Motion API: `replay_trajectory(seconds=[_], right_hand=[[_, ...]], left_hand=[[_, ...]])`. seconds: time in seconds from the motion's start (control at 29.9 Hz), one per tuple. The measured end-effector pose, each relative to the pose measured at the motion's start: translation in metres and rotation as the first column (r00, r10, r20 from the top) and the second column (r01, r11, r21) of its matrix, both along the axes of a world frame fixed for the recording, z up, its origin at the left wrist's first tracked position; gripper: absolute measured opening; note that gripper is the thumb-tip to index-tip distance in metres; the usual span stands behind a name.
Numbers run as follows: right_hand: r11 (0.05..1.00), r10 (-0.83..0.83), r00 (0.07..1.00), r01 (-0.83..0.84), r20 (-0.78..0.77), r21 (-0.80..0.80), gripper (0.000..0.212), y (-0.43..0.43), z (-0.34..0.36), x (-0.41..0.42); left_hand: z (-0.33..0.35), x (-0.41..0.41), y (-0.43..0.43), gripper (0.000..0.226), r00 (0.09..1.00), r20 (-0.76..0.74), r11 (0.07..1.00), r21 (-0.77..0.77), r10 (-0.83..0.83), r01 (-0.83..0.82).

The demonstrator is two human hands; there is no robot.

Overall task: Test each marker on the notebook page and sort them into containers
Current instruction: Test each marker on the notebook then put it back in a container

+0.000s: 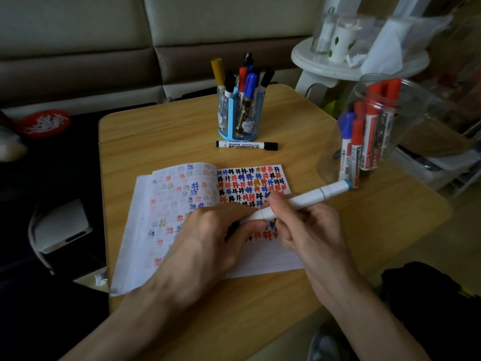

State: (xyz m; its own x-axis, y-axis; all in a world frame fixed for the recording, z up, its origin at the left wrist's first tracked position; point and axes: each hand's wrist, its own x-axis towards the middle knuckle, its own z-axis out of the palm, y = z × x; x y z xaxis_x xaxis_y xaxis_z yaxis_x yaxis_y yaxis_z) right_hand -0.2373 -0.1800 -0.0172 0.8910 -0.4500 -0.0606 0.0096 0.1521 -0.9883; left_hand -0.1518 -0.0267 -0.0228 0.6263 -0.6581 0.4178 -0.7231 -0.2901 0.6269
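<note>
White cylindrical marker [299, 201], blue band at its far end, held over open notebook [156, 204] on wood-grain surface [161, 131]. Right hand [307, 230]: fingers curled round barrel. Left hand [208, 235]: fingers pinch near end.

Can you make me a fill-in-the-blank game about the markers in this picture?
1. The left hand and right hand hold a white marker whose far end has a light ____ band.
2. The loose marker lying on the table has a ____ cap.
3. Most markers in the clear jar have ____ caps.

Missing words: blue, black, red.
</note>
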Motion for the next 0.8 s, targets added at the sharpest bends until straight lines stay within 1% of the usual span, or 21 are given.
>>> replay_trajectory(seconds=[0.2,0.43,0.54,0.64,0.67,0.7,0.74,0.8], right_hand=[[0.999,-0.024,1.0,0.024,-0.004,0.048,0.028,0.002,0.0,0.0],[0.999,-0.043,0.999,0.043,-0.011,0.031,0.028,0.0,-0.001,0.0],[0.999,-0.045,0.999,0.044,0.022,0.01,0.029,-0.001,-0.001,0.0],[0.997,-0.006,0.998,0.011,0.059,-0.08,0.034,-0.005,0.001,0.0],[0.996,0.012,0.998,-0.007,0.057,-0.085,0.033,-0.006,0.002,0.0],[0.997,0.03,0.998,-0.027,0.054,-0.07,0.031,-0.008,0.003,0.0],[0.998,0.046,0.997,-0.044,0.055,-0.041,0.03,-0.008,0.004,-0.001],[0.999,0.048,0.997,-0.048,0.059,0.004,0.039,-0.006,0.004,-0.001]], left_hand=[[-0.001,0.001,-0.001,0.027,1.0,0.002,1.0,-0.008,-0.002,0.002],[0.0,0.003,-0.002,0.029,1.0,-0.026,1.0,0.011,-0.005,0.005],[0.001,0.004,-0.002,0.03,0.995,-0.092,1.0,0.014,-0.026,0.027],[0.007,0.005,-0.002,0.032,0.952,-0.262,0.986,0.01,-0.16,0.168],[0.009,0.006,-0.001,0.032,0.927,-0.315,0.977,0.003,-0.202,0.214],[0.01,0.007,-0.001,0.031,0.915,-0.337,0.972,0.003,-0.22,0.235],[0.01,0.008,-0.001,0.029,0.923,-0.323,0.975,0.008,-0.209,0.224],[0.005,0.011,-0.001,0.025,0.957,-0.258,0.99,0.017,-0.132,0.141]])
